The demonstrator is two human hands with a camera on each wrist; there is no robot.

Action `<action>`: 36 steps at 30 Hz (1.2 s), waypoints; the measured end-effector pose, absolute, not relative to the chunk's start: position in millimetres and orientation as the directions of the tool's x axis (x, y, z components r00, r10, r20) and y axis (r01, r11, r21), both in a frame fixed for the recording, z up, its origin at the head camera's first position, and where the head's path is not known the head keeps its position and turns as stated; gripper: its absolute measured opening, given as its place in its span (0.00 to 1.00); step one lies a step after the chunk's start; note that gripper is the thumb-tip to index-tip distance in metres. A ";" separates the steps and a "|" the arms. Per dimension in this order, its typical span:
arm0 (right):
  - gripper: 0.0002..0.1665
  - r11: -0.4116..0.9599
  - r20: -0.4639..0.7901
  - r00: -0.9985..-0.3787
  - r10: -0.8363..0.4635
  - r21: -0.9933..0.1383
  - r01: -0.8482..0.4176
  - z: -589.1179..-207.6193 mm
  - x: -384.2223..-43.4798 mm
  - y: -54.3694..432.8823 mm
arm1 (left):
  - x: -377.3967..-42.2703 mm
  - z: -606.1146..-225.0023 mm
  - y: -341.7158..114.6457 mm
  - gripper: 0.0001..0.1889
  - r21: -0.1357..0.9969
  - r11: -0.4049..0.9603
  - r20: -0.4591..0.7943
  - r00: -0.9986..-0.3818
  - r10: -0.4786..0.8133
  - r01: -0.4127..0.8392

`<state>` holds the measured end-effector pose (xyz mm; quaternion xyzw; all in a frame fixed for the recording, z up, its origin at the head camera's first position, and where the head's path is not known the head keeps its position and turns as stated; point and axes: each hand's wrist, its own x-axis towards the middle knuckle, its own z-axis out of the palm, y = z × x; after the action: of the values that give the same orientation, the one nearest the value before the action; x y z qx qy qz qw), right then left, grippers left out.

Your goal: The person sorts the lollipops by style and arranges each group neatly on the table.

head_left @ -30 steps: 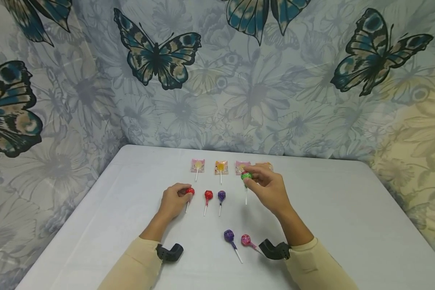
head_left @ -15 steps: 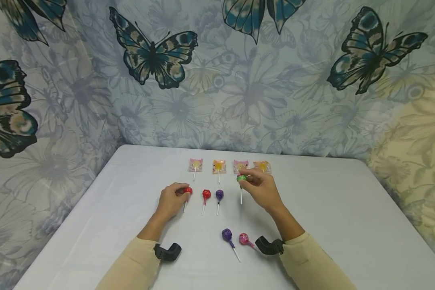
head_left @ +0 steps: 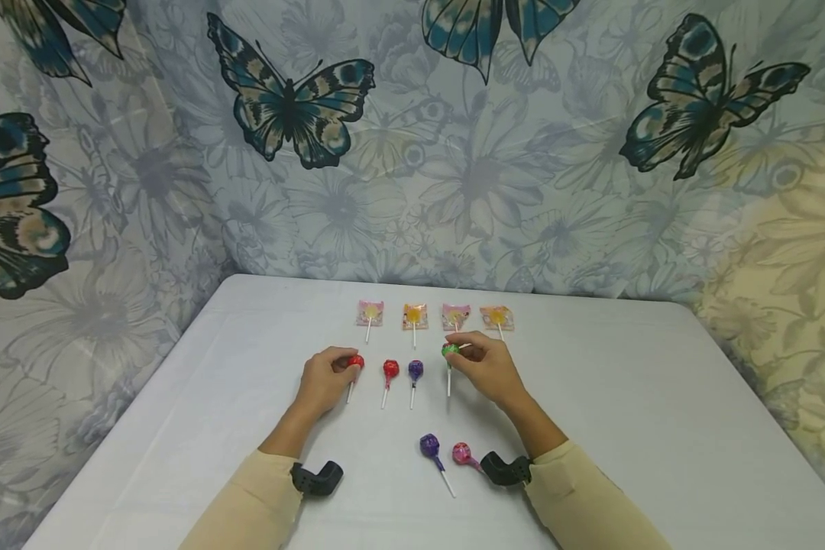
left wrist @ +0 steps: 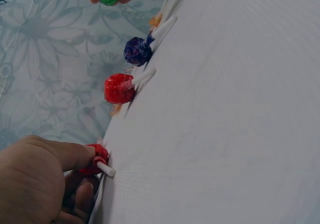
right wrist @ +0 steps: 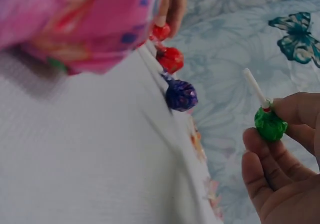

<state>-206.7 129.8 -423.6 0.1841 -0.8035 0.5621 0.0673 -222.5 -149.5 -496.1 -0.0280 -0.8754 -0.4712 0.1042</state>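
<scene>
My left hand (head_left: 325,380) pinches the head of a red lollipop (left wrist: 102,160) at the left end of the middle row, its white stick pointing toward me. Right of it lie another red lollipop (head_left: 390,370) and a purple lollipop (head_left: 415,371). Thumb and fingers of my right hand (head_left: 486,367) pinch a green lollipop (right wrist: 271,125) by its head, just right of the purple one, stick hanging down. In the right wrist view this green lollipop is held apart from the table surface.
Several flat-wrapped lollipops, among them a pink one (head_left: 370,313) and an orange one (head_left: 498,317), line the back of the white table (head_left: 626,397). Nearer me lie a second purple lollipop (head_left: 429,446) and a pink lollipop (head_left: 462,454), close to the right wrist camera (head_left: 505,468).
My right hand has brought the green lollipop left and nearer to me, uncovering the flat-wrapped lollipop at the back right. The left hand keeps its hold on the red lollipop.
</scene>
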 end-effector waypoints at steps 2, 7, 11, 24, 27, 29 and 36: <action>0.15 0.314 0.299 -0.928 -0.221 -0.879 -0.358 -431.7 -211.0 131.3 | -222.8 -495.8 -149.0 0.14 0.820 0.553 0.210 -0.977 -0.048 0.149; 0.15 0.368 0.239 -0.944 -0.227 -0.877 -0.310 -447.3 -217.8 134.0 | -222.1 -494.5 -146.8 0.14 0.826 0.545 0.204 -0.978 -0.049 0.145; 0.16 0.368 0.218 -0.949 -0.230 -0.883 -0.292 -466.7 -228.7 138.5 | -222.8 -494.6 -145.7 0.14 0.825 0.545 0.207 -0.977 -0.045 0.150; 0.13 0.467 0.241 -0.940 -0.241 -0.820 -0.330 -483.4 -235.9 141.5 | -222.5 -494.7 -146.7 0.14 0.822 0.549 0.214 -0.975 -0.053 0.150; 0.12 0.493 0.240 -0.940 -0.240 -0.804 -0.332 -486.1 -235.7 140.1 | -222.4 -495.6 -147.5 0.15 0.823 0.548 0.210 -0.976 -0.054 0.147; 0.12 0.510 0.237 -0.942 -0.237 -0.795 -0.329 -487.4 -235.5 138.9 | -222.3 -495.9 -148.0 0.15 0.823 0.550 0.209 -0.976 -0.056 0.144; 0.11 0.565 0.203 -0.955 -0.215 -0.772 -0.291 -486.1 -233.1 136.0 | -220.7 -494.4 -148.2 0.14 0.817 0.557 0.215 -0.975 -0.051 0.150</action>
<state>-233.1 136.0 -486.1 0.1431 -0.8836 0.4438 0.0432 -220.7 -148.2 -494.4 -0.0283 -0.8757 -0.4699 0.1074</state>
